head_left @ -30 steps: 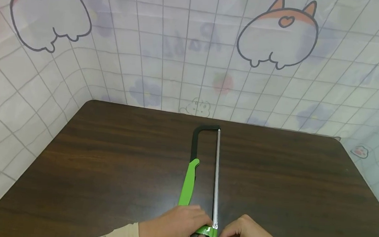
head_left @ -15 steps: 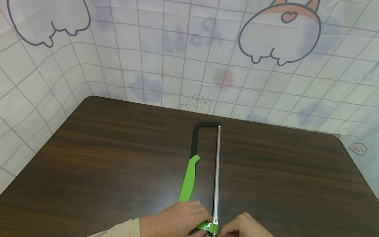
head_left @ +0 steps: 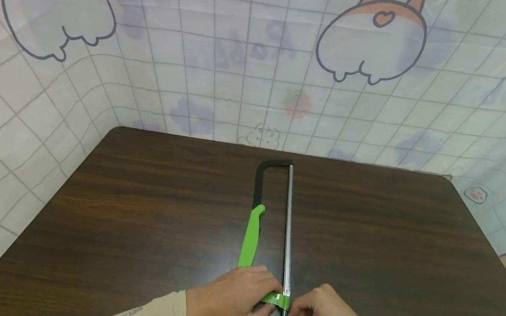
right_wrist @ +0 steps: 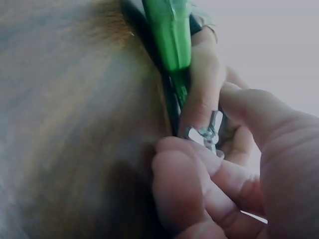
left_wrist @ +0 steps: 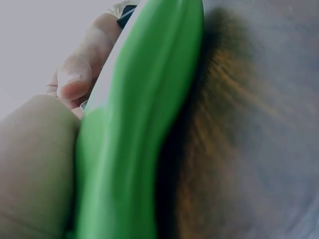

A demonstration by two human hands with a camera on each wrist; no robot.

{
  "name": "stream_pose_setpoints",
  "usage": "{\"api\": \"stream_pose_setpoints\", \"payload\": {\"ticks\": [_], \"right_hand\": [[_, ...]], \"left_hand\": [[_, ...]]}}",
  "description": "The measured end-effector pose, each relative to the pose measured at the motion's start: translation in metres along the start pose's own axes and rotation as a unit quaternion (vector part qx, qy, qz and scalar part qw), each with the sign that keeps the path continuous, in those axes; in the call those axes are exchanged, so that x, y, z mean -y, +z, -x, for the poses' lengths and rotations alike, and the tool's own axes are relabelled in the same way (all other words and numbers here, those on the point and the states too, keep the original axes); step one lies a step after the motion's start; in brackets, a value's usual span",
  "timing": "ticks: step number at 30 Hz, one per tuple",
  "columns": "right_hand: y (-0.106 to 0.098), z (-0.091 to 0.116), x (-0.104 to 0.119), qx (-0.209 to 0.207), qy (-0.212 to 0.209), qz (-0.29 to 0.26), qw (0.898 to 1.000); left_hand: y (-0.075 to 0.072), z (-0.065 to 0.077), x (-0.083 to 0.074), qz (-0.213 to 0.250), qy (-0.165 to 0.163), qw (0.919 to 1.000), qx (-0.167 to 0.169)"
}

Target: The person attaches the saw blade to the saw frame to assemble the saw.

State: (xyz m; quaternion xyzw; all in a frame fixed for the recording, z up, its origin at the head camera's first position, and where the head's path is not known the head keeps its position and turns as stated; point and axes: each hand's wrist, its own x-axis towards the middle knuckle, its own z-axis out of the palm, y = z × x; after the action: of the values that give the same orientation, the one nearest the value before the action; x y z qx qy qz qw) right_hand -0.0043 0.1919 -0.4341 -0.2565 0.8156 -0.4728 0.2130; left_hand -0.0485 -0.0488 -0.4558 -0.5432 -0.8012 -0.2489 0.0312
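Observation:
A hacksaw lies on the dark table in the head view, its silver blade (head_left: 289, 229) running away from me. It has a black frame (head_left: 258, 183) and a green grip (head_left: 250, 238). My left hand (head_left: 239, 294) grips the green near part, fingers reaching toward the green blade holder (head_left: 279, 300). In the left wrist view the green handle (left_wrist: 144, 114) fills the middle beside the palm. My right hand (head_left: 330, 315) pinches at the near end of the blade, where a metal wing nut (right_wrist: 212, 133) shows between thumb and fingers. Part of the nut is hidden by the fingers.
The dark wood-grain table (head_left: 143, 209) has rounded far corners. A white grid-patterned cloth (head_left: 225, 53) with cartoon prints hangs behind it and along both sides.
My right thumb has swung left across the wing nut. The left hand keeps its hold, and the hacksaw stays in place while the head view shifts slightly.

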Motion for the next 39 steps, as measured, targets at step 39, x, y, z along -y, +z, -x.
{"api": "stream_pose_setpoints", "payload": {"ticks": [39], "right_hand": [[-0.003,0.011,0.003,-0.098,-0.103,0.042,0.989]], "left_hand": [[0.004,-0.007,-0.013,0.100,-0.059,0.9894,-0.087]]}}
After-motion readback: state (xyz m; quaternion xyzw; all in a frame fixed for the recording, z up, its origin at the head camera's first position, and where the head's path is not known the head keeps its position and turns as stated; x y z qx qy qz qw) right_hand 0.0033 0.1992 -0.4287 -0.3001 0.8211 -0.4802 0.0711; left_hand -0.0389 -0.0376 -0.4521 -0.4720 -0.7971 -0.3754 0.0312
